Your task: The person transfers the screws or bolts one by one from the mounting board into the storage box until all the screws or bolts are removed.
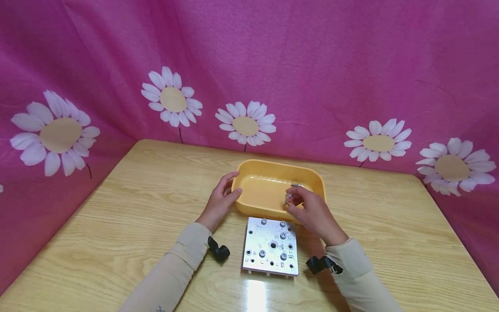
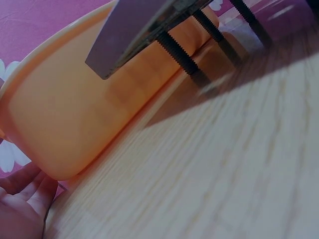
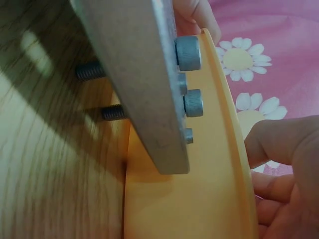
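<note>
A yellow plastic tray (image 1: 257, 210) stands on the table. My left hand (image 1: 219, 203) grips its left end, thumb at the rim and fingers along the outer wall. My right hand (image 1: 313, 212) reaches over the near right rim, its fingers bent inside the tray. Close to those fingertips is a small metal bolt (image 1: 286, 200); whether they pinch it is unclear, and in the right wrist view the rim hides them. Another bolt (image 1: 296, 185) lies farther back. In front of the tray, a square metal plate (image 1: 269, 238) carries several socket-head bolts (image 3: 189, 53).
Threaded bolt shanks (image 2: 177, 55) stick out beneath the plate, which sits raised off the wooden table (image 1: 175, 173). A pink curtain (image 1: 304, 78) printed with daisies hangs behind the table and at both sides. Black wrist cameras (image 1: 219, 251) are strapped to both sleeves.
</note>
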Motion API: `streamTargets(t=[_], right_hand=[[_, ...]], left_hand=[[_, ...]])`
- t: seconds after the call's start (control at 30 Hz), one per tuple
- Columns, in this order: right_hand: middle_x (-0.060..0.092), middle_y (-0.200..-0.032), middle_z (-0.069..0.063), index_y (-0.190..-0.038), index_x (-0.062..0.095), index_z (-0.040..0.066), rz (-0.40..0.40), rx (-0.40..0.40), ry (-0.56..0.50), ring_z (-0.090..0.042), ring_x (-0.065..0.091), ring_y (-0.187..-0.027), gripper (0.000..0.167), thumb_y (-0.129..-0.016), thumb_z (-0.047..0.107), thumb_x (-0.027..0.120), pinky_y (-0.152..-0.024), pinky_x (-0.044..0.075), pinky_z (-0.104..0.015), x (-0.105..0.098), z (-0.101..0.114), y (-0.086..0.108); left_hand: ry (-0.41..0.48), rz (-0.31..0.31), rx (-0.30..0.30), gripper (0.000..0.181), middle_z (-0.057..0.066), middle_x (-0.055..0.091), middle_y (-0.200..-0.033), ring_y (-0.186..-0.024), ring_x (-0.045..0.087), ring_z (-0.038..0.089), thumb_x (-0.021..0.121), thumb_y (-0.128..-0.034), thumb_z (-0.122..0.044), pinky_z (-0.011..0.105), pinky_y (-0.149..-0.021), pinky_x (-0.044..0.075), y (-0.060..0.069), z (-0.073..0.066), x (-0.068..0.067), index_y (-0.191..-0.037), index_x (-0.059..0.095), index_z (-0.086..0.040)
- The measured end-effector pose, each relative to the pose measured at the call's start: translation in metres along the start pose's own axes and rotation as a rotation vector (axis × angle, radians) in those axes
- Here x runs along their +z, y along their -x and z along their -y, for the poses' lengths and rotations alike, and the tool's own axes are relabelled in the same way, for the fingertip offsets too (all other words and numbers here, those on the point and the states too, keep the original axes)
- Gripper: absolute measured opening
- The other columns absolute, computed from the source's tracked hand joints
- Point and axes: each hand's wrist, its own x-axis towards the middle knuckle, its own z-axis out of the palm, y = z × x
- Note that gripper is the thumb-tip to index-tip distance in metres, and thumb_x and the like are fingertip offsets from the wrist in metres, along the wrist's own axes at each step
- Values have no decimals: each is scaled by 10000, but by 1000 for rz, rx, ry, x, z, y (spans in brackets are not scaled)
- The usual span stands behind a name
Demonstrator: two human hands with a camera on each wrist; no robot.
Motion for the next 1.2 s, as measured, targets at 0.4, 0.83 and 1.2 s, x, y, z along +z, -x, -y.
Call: streamTargets(t=[0.4, 0.83, 1.2], right_hand=[[691, -1042, -124, -1271, 569, -5, 11, -4, -11, -265, 642, -972, 444, -836, 30, 652, -911, 475, -497, -1, -2, 1], [687, -1013, -99, -1212, 614, 36, 30, -12, -25, -233, 623, -937, 370, -853, 79, 692, -727, 511, -325, -2, -4, 0], [693, -1028, -38, -1136, 660, 68, 4, -52, -85, -202, 623, -945, 253, -883, 75, 646, -873, 514, -453, -3, -8, -3]], left_hand=[[-4, 29, -17, 489, 104, 427, -1430, -1305, 445, 233, 605, -950, -206, 385, -1048, 411, 0, -1, -1, -1403, 454, -310], [-11, 55, -34, 540, 178, 383, -1466, -1333, 411, 304, 595, -952, -182, 377, -1047, 414, 16, -30, 2, -1456, 400, -169], [-21, -7, -6, 477, 60, 444, -1415, -1295, 456, 210, 617, -945, -205, 351, -1029, 431, -1, 0, 0, -1389, 470, -301]])
